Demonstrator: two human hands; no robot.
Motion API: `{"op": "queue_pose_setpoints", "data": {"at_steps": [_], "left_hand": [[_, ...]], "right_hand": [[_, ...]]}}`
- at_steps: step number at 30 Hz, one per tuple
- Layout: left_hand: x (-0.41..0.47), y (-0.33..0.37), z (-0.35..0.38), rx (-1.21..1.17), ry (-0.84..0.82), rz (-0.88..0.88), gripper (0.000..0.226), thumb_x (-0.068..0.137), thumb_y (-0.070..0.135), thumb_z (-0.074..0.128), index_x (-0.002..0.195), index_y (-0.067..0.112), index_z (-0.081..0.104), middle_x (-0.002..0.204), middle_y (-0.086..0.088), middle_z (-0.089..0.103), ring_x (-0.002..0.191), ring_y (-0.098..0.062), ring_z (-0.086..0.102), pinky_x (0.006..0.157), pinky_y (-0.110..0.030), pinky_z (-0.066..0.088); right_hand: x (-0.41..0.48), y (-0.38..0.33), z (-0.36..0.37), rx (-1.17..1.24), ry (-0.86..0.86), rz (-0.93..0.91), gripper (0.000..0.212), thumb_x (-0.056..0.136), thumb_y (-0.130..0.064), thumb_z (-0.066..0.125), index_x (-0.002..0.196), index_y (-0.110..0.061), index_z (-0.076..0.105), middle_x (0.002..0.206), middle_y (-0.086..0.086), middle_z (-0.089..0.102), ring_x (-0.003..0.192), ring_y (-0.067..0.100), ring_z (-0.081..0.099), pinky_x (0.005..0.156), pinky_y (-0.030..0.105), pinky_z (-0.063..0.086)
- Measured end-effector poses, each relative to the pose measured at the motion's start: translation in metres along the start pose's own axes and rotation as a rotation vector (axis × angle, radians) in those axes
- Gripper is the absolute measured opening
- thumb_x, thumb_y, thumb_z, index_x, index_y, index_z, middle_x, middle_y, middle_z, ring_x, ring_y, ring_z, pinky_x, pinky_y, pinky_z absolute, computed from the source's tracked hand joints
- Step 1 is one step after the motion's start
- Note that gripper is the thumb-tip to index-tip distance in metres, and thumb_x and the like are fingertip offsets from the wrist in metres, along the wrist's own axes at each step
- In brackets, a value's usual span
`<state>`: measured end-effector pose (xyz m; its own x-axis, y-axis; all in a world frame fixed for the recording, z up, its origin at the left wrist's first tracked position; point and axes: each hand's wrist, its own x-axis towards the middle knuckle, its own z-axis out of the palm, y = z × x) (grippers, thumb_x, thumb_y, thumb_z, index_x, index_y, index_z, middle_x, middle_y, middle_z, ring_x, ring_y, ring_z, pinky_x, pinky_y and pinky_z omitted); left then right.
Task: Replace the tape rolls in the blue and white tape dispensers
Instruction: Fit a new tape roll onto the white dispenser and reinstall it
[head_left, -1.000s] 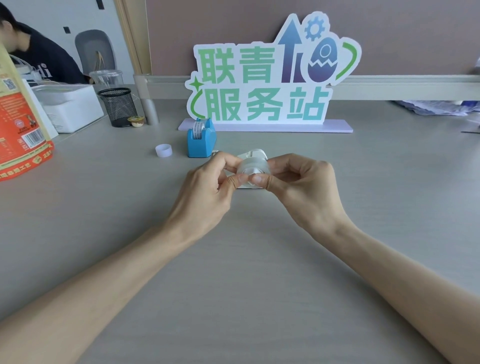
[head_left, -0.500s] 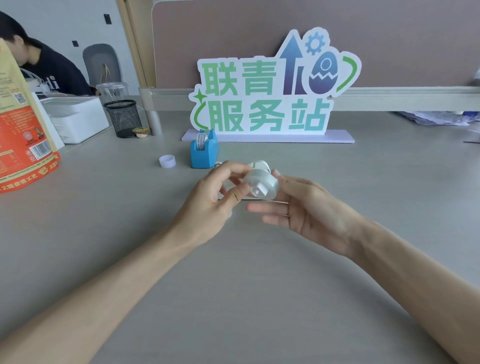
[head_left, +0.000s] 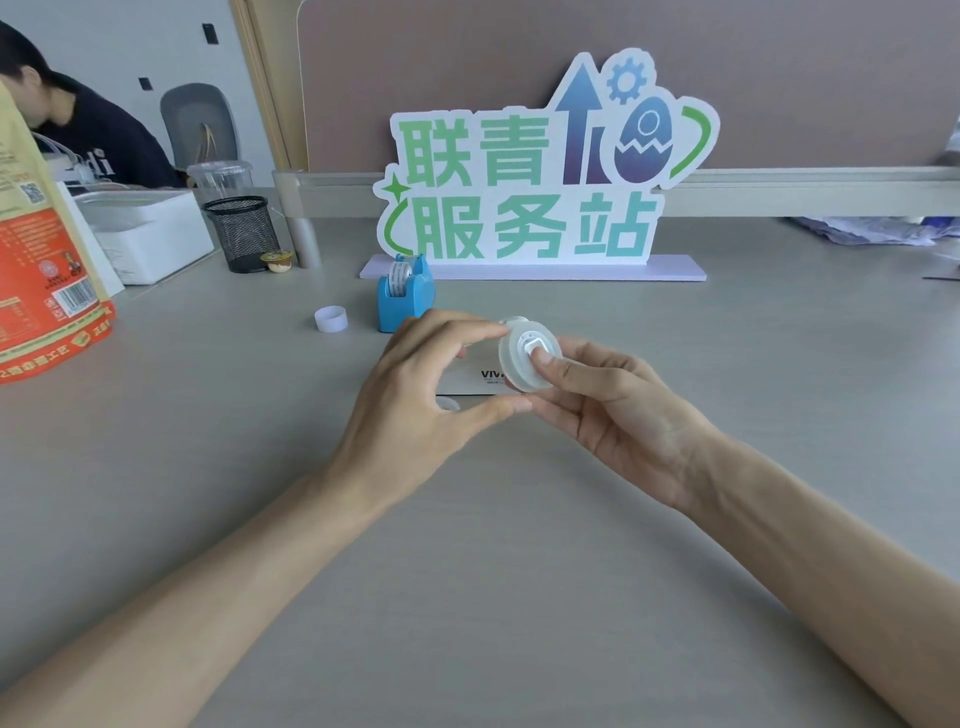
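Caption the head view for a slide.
Left hand and right hand grip a clear tape roll in front of the blue tape dispenser.

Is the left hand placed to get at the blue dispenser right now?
Probably yes: the blue dispenser stands just beyond the left hand, nothing between. But that hand also pinches the tape roll held by the right hand, so it must let go first.

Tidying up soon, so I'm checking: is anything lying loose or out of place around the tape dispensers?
A small white ring lies loose on the table left of the blue dispenser, not touching it; possibly an empty tape core. The tape roll is off the table, pinched between left hand and right hand.
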<state>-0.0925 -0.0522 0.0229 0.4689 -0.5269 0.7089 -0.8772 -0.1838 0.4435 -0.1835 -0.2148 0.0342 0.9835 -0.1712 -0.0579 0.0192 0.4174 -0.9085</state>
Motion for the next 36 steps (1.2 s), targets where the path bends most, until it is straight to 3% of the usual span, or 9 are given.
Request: {"op": "queue_pose_setpoints", "data": {"at_steps": [7,15,18,23,26,28,30,33,36], "left_hand": [[0.002,-0.006,-0.002,0.023,0.02,-0.006,0.04,0.075,0.046,0.071,0.107,0.021,0.072,0.1,0.013,0.066,0.087,-0.004,0.051,0.076,-0.012,0.035],[0.004,-0.008,-0.006,-0.031,0.086,0.054,0.012,0.082,0.021,0.074,0.091,0.014,0.076,0.093,0.002,0.07,0.082,0.001,0.051,0.073,-0.012,0.035],[0.005,-0.007,-0.006,-0.039,0.081,0.074,0.005,0.084,0.013,0.072,0.084,0.009,0.075,0.087,0.0,0.068,0.081,-0.003,0.055,0.07,-0.013,0.036],[0.004,-0.013,-0.004,-0.254,-0.006,-0.153,0.007,0.083,0.016,0.07,0.084,0.023,0.072,0.066,0.006,0.062,0.059,-0.013,0.052,0.056,-0.029,0.04],[0.006,-0.015,-0.005,-0.346,-0.04,-0.253,0.012,0.086,0.014,0.068,0.085,0.025,0.071,0.068,0.004,0.067,0.065,-0.015,0.064,0.057,-0.038,0.05],[0.008,-0.014,-0.006,-0.383,-0.045,-0.298,0.012,0.086,0.012,0.068,0.086,0.023,0.073,0.079,-0.002,0.073,0.074,-0.029,0.067,0.06,-0.041,0.055],[0.01,-0.015,-0.006,-0.371,-0.038,-0.322,0.012,0.085,0.014,0.069,0.086,0.025,0.075,0.086,-0.008,0.073,0.079,-0.036,0.062,0.06,-0.031,0.057],[0.011,-0.018,-0.005,-0.292,-0.013,-0.345,0.014,0.084,0.022,0.071,0.087,0.034,0.076,0.088,-0.019,0.068,0.073,-0.035,0.05,0.054,-0.011,0.044],[0.014,-0.021,0.001,-0.132,0.1,-0.377,0.013,0.083,0.031,0.069,0.088,0.041,0.073,0.08,-0.004,0.055,0.067,-0.01,0.047,0.061,-0.01,0.04]], "right_hand": [[0.002,0.004,-0.002,-0.047,0.024,-0.02,0.042,0.08,-0.018,0.07,0.119,-0.001,0.064,0.111,0.011,0.071,0.098,0.016,0.07,0.082,0.021,0.055],[0.003,0.006,-0.003,-0.042,0.045,-0.058,0.046,0.076,-0.019,0.073,0.118,-0.001,0.064,0.11,0.011,0.07,0.098,0.015,0.069,0.08,0.021,0.055],[0.003,0.006,-0.002,-0.074,0.045,-0.112,0.036,0.083,-0.014,0.07,0.118,-0.004,0.066,0.113,0.013,0.071,0.101,0.017,0.069,0.084,0.023,0.055],[0.006,0.01,0.003,-0.346,0.221,-0.35,0.03,0.086,-0.011,0.071,0.116,-0.012,0.067,0.11,0.01,0.072,0.09,0.02,0.072,0.085,0.033,0.058],[0.01,0.013,0.005,-0.442,0.276,-0.425,0.03,0.084,-0.014,0.074,0.113,-0.016,0.068,0.108,0.004,0.072,0.087,0.014,0.072,0.083,0.033,0.058],[0.011,0.014,0.005,-0.481,0.301,-0.47,0.027,0.083,-0.016,0.075,0.109,-0.017,0.069,0.102,-0.002,0.074,0.091,0.009,0.071,0.082,0.028,0.056],[0.014,0.015,0.005,-0.601,0.35,-0.54,0.021,0.083,-0.02,0.075,0.103,-0.021,0.071,0.098,-0.009,0.075,0.095,0.004,0.068,0.081,0.023,0.051],[0.019,0.017,0.002,-0.791,0.415,-0.649,0.016,0.086,-0.025,0.072,0.102,-0.025,0.071,0.096,-0.015,0.073,0.095,0.007,0.064,0.078,0.022,0.046],[0.029,0.018,0.001,-0.85,0.443,-0.779,0.019,0.089,-0.021,0.069,0.108,-0.02,0.07,0.096,-0.015,0.068,0.092,-0.002,0.06,0.076,0.01,0.043]]}}
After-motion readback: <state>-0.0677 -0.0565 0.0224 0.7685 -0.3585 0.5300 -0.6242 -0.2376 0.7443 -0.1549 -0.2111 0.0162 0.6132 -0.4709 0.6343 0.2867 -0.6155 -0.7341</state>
